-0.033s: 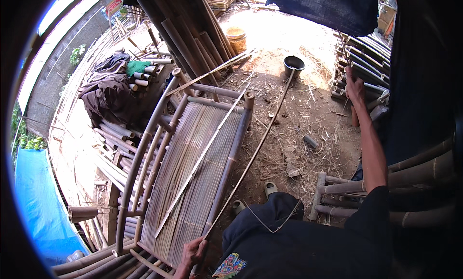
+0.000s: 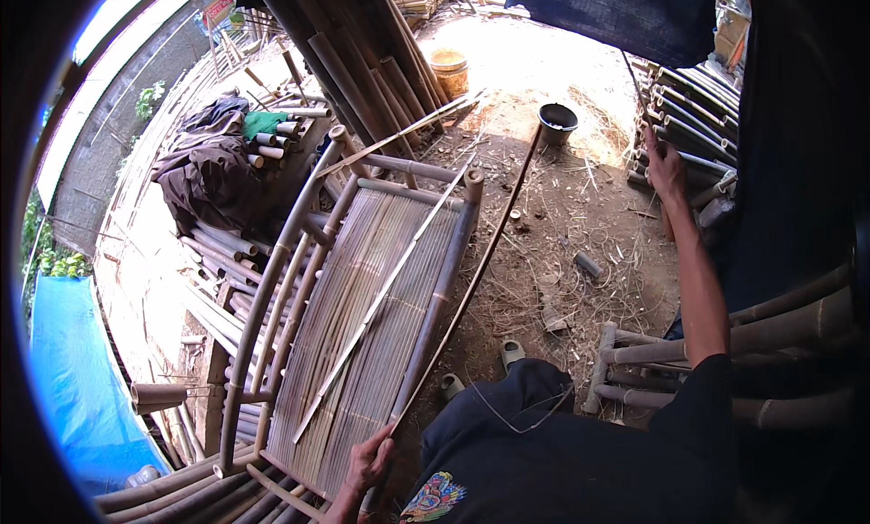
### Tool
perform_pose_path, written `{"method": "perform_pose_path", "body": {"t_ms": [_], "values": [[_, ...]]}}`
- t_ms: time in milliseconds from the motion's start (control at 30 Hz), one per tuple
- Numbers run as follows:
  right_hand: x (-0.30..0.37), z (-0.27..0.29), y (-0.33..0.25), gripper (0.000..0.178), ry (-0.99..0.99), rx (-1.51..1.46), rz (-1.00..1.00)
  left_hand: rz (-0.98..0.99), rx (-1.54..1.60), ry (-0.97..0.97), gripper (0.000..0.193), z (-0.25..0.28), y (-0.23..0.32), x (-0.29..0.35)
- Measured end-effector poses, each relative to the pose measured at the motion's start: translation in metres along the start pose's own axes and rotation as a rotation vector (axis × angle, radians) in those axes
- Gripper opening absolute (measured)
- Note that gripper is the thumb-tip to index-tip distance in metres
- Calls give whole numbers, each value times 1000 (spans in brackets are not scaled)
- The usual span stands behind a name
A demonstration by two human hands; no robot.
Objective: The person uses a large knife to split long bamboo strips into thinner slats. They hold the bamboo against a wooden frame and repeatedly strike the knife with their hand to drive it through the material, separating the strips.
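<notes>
My left hand (image 2: 370, 460) is closed around the near end of a long, thin bamboo strip (image 2: 480, 275). The strip slants up and away over the ground, and its far end reaches the left side of a black bucket (image 2: 555, 125). Just left of that hand is a bamboo bench (image 2: 362, 334) with a slatted top, and a pale flat strip (image 2: 370, 317) lies across its slats. Out to the right, my right hand (image 2: 666, 169) is closed on a thin dark stick (image 2: 636, 87) that rises above the fist. Below this hand shows a brown handle-like piece (image 2: 668, 223); whether they join is hidden.
Cut bamboo poles (image 2: 693, 116) are stacked behind my right hand. A bamboo frame (image 2: 634, 352) stands at lower right. Shavings and a short tube (image 2: 589, 266) litter the dirt. Dark cloth (image 2: 208, 175) covers poles at left. A yellowish bucket (image 2: 449, 73) stands farther back.
The long strip's far end has shifted from inside the black bucket to its left side. The dark stick above my right hand leans more to the left. Both hands stay closed.
</notes>
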State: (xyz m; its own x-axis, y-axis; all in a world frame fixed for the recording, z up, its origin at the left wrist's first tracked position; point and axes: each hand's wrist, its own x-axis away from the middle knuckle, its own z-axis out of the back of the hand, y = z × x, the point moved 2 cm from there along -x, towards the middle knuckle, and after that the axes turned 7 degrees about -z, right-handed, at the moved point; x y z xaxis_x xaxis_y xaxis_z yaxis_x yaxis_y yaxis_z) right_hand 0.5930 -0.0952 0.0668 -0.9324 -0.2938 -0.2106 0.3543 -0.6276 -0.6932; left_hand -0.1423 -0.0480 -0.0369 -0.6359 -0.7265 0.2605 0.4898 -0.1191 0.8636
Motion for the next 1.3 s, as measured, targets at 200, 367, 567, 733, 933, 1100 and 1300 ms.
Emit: {"method": "perform_pose_path", "body": {"t_ms": [200, 367, 567, 733, 933, 1100, 1300], "values": [[214, -73, -102, 66, -409, -1, 354, 20, 547, -14, 39, -31, 108, -127], [320, -85, -134, 62, -420, -130, 897, -75, 697, -51, 40, -39, 139, -178], [322, -78, -148, 61, -642, -137, 574, -162, 537, 87, 36, -33, 158, -166], [277, -94, -137, 63, -532, 20, 415, -46, 587, 42, 41, -33, 161, -141], [290, -89, -127, 63, -445, -58, 697, -88, 514, 37, 41, -34, 152, -126], [259, -98, -117, 64, -622, -52, 315, 3, 523, -16, 39, -33, 148, -109], [228, -98, -98, 64, -502, 37, 238, -98, 416, -42, 42, -30, 145, -96]]}}
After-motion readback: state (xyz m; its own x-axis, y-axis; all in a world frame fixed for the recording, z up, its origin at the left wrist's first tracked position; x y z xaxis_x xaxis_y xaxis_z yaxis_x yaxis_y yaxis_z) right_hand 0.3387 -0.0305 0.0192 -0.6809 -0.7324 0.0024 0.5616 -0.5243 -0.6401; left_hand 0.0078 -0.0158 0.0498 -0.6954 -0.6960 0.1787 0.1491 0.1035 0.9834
